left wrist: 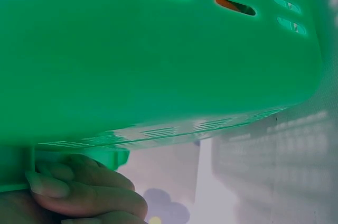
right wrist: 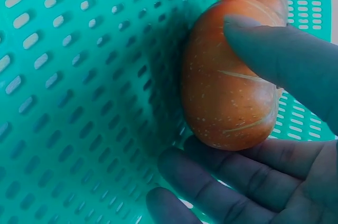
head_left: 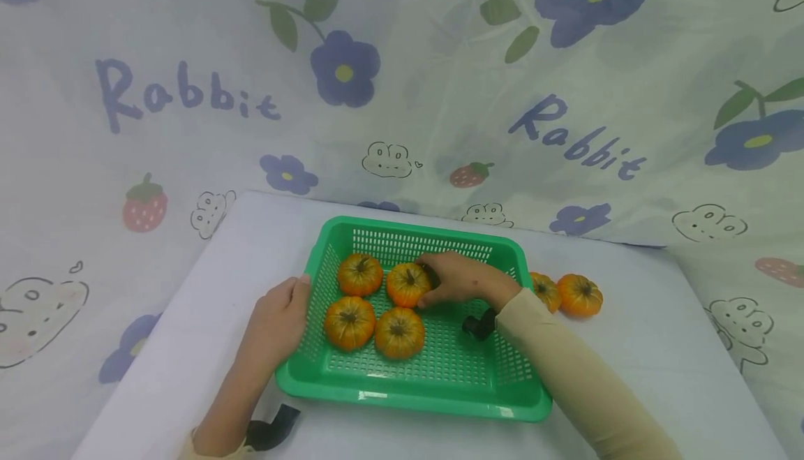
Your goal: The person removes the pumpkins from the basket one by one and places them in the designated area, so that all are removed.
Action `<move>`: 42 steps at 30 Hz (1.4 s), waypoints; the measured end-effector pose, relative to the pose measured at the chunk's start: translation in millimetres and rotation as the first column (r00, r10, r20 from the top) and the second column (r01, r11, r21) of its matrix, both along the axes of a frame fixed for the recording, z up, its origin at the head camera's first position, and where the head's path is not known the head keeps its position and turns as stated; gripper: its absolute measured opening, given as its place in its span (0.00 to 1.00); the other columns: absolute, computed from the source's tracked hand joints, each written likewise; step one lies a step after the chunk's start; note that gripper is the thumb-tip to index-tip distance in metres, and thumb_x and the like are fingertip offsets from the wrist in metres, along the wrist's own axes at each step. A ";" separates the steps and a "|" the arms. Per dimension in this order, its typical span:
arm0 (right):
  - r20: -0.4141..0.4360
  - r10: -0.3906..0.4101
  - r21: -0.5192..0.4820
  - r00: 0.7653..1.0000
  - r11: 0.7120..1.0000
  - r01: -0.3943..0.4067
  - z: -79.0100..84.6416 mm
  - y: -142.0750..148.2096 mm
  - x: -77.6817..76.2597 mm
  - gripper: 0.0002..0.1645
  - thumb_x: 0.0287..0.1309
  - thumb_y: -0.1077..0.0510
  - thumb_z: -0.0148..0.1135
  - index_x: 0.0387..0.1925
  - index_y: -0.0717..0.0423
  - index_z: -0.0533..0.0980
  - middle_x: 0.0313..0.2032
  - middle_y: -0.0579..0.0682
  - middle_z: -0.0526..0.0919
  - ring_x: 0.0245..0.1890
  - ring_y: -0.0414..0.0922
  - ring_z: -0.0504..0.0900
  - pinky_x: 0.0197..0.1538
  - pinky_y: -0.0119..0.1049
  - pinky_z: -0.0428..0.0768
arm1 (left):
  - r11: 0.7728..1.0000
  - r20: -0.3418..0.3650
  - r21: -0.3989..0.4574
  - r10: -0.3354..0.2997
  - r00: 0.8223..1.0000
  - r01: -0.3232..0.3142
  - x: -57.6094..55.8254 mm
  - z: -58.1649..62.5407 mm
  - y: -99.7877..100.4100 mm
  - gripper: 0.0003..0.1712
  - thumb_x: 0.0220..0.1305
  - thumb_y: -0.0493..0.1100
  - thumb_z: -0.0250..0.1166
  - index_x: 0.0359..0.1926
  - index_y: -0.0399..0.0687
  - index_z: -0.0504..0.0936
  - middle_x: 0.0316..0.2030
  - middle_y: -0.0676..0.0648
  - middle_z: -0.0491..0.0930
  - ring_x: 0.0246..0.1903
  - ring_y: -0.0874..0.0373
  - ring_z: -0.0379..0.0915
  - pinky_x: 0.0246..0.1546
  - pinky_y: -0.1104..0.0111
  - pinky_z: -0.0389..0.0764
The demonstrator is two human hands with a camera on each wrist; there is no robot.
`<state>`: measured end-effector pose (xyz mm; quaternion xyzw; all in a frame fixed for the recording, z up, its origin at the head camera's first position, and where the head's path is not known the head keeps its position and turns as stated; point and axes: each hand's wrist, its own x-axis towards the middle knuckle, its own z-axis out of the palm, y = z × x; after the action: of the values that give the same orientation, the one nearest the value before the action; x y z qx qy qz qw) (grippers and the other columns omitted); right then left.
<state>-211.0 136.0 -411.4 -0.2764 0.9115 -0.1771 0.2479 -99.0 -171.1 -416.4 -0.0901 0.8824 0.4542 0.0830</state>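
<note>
A green plastic basket with slotted walls stands on the white table. Inside it, toward the left, several small orange pumpkins sit close together. My right hand reaches in over the right rim and holds the back right pumpkin, thumb on one side and fingers on the other. The right wrist view shows this pumpkin between thumb and fingers, low over the slotted floor. At the left rim, my left hand grips the basket; in the left wrist view its fingers curl beneath the rim.
Outside the basket on the right, two more pumpkins lie side by side, one partly hidden by the basket and right arm. A black device is at the right wrist, another at the left. Behind hangs a printed curtain.
</note>
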 end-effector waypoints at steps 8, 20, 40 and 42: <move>-0.014 -0.006 -0.014 1.000 1.000 0.006 3.1 3.9 -0.2 0.46 0.59 0.43 0.78 0.71 0.58 0.70 0.65 0.55 0.78 0.65 0.53 0.76 0.67 0.51 0.74 | 1.000 0.007 -0.005 0.006 1.000 -0.006 0.6 -0.3 0.3 0.33 0.84 0.65 0.38 0.41 0.42 0.74 0.28 0.43 0.74 0.24 0.52 0.73 0.24 0.61 0.79; -0.024 0.011 -0.057 1.000 0.998 -0.013 6.3 7.0 -2.1 0.46 0.60 0.42 0.77 0.71 0.59 0.70 0.65 0.55 0.78 0.64 0.52 0.76 0.67 0.51 0.74 | 1.000 -0.006 -0.013 0.015 1.000 -0.015 0.2 0.5 0.6 0.32 0.84 0.63 0.38 0.37 0.43 0.72 0.25 0.43 0.74 0.23 0.52 0.73 0.23 0.62 0.79; -0.021 -0.053 -0.189 0.998 0.981 0.048 14.0 13.6 -1.7 0.49 0.61 0.41 0.76 0.75 0.57 0.66 0.64 0.54 0.79 0.58 0.51 0.81 0.59 0.49 0.80 | 1.000 -0.003 -0.003 0.014 1.000 -0.014 0.1 2.6 1.3 0.32 0.84 0.63 0.39 0.38 0.42 0.73 0.25 0.43 0.74 0.22 0.52 0.74 0.22 0.61 0.79; -0.027 -0.057 -0.198 0.998 0.979 0.050 13.8 14.0 -1.7 0.49 0.61 0.40 0.76 0.75 0.57 0.66 0.63 0.54 0.79 0.58 0.50 0.81 0.59 0.48 0.81 | 1.000 -0.001 -0.002 0.015 1.000 -0.015 -0.1 2.4 1.3 0.32 0.84 0.63 0.38 0.38 0.42 0.73 0.25 0.43 0.74 0.22 0.52 0.74 0.22 0.61 0.80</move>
<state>-212.7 150.1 -397.5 -0.2778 0.9005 -0.2686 0.1997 -99.1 -169.7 -414.0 -0.0965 0.8823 0.4538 0.0792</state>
